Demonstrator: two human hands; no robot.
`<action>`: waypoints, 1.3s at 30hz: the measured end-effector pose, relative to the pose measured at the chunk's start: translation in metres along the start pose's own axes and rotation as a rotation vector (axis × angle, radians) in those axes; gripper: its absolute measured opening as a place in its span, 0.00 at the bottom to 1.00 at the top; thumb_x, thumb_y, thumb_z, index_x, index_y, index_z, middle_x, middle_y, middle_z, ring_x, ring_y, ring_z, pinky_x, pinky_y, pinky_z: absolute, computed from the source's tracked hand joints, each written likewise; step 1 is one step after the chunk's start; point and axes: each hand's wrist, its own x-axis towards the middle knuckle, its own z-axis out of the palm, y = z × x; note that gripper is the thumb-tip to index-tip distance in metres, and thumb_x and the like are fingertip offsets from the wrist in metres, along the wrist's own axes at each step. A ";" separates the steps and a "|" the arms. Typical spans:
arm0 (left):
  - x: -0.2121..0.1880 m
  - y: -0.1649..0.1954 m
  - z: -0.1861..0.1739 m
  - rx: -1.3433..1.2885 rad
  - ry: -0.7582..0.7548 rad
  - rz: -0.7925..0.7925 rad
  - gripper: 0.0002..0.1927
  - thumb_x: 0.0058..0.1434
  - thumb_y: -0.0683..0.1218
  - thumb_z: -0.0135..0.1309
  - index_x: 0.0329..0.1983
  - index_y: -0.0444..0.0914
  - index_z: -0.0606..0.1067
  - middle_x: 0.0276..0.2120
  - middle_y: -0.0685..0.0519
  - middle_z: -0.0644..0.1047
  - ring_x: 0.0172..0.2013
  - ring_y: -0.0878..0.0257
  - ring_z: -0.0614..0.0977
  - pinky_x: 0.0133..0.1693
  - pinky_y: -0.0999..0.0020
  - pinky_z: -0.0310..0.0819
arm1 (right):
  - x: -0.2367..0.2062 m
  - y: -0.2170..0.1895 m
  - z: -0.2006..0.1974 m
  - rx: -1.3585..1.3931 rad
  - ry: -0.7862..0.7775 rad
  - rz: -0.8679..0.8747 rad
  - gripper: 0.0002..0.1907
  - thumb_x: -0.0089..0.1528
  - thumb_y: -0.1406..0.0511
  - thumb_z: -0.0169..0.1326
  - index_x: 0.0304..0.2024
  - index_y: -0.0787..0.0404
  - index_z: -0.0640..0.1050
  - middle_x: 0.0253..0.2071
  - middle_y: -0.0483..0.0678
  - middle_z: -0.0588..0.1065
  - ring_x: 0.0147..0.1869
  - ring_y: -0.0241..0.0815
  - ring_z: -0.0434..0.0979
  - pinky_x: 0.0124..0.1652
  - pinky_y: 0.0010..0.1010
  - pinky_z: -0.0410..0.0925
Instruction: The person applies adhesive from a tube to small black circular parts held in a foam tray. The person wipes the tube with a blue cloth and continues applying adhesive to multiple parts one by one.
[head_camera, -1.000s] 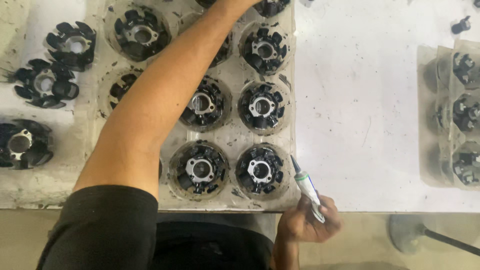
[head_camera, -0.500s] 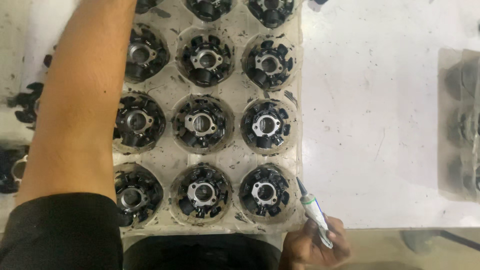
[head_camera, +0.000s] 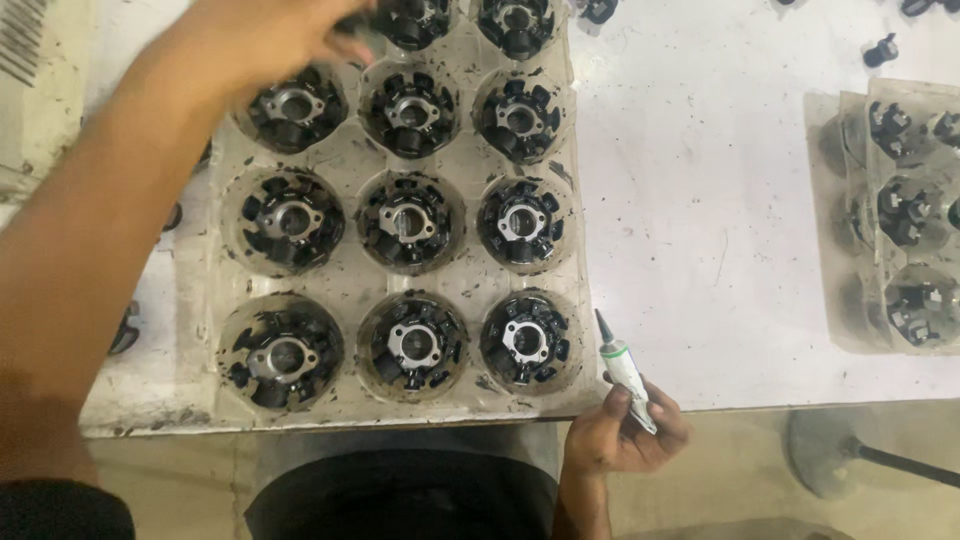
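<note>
Gripping glue tube (head_camera: 628, 372), right hand (head_camera: 625, 432) beside tray (head_camera: 345, 270); left hand (head_camera: 265, 35) blurred, grasp unclear.

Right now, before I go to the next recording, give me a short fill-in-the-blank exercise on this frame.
1. The right hand holds a small ____ with a dark pointed nozzle.
2. The clear tray shows ____ round black parts in each row.
3. The left hand reaches over the tray's ____ end, away from the person.
4. A second tray of similar parts lies to the ____ of the first one.

Missing words: tube; three; far; right
</note>
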 end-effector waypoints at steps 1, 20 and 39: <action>-0.031 0.002 0.007 -0.169 -0.067 -0.002 0.27 0.67 0.65 0.48 0.55 0.40 0.72 0.45 0.49 0.79 0.40 0.56 0.87 0.48 0.62 0.81 | 0.001 0.000 0.001 0.004 0.000 0.000 0.18 0.66 0.77 0.60 0.50 0.61 0.65 0.49 0.55 0.69 0.52 0.46 0.75 0.51 0.34 0.77; -0.292 -0.016 0.124 -1.635 0.154 0.181 0.47 0.53 0.54 0.62 0.72 0.31 0.60 0.69 0.30 0.62 0.62 0.38 0.69 0.67 0.44 0.64 | -0.024 -0.130 0.000 0.544 -0.370 0.372 0.18 0.64 0.78 0.59 0.47 0.58 0.66 0.43 0.57 0.77 0.46 0.48 0.80 0.51 0.40 0.76; -0.317 -0.003 0.154 -0.824 0.399 0.541 0.26 0.79 0.56 0.43 0.56 0.26 0.72 0.53 0.33 0.78 0.55 0.53 0.81 0.59 0.64 0.76 | -0.033 -0.173 0.007 0.036 -0.616 -0.183 0.19 0.53 0.84 0.51 0.40 0.60 0.65 0.37 0.56 0.75 0.41 0.52 0.79 0.39 0.41 0.79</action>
